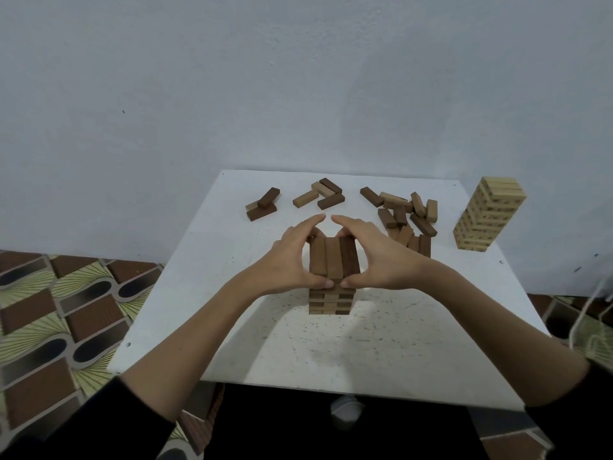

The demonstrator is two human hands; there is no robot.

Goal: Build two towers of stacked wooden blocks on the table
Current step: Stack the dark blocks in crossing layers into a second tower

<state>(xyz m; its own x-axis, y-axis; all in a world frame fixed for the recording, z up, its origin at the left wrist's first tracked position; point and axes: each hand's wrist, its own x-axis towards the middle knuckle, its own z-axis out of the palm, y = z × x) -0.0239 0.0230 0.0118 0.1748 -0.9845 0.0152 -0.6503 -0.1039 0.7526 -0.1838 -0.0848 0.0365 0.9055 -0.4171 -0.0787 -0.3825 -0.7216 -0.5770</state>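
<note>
The left hand point(287, 257) and the right hand point(376, 257) wrap around the top of the tower point(333, 277) from both sides. The fingers point(306, 225) of the left hand curve over the far side of the top, and its thumb presses on the near face. The right hand does the same from the other side. Both hands are clamped on the tower, and the two thumbs nearly touch in front. The long fingers of both hands almost meet behind it.

The tower stands in the middle of the white bench point(381, 343). Its top row has three blocks side by side, two light brown and one dark brown. Below the hands, more rows show, each laid across the one under it.

Behind the hands, loose blocks lie on the far part of the bench. A small pile point(262, 205) sits to the far left, with one dark block lying across others. A second pile point(320, 197) sits in the middle at the back. A bigger heap point(406, 217) lies to the right, just behind the right hand, with light and dark blocks mixed up.

A tall pale tower point(489, 214) stands at the far right corner of the bench, well apart from the hands. It leans a little in this view.

A pale wall point(298, 78) is behind the bench. The floor point(59, 310) has a brown and green pattern. Dark sleeves point(109, 423) cover the arms near the elbows.
</note>
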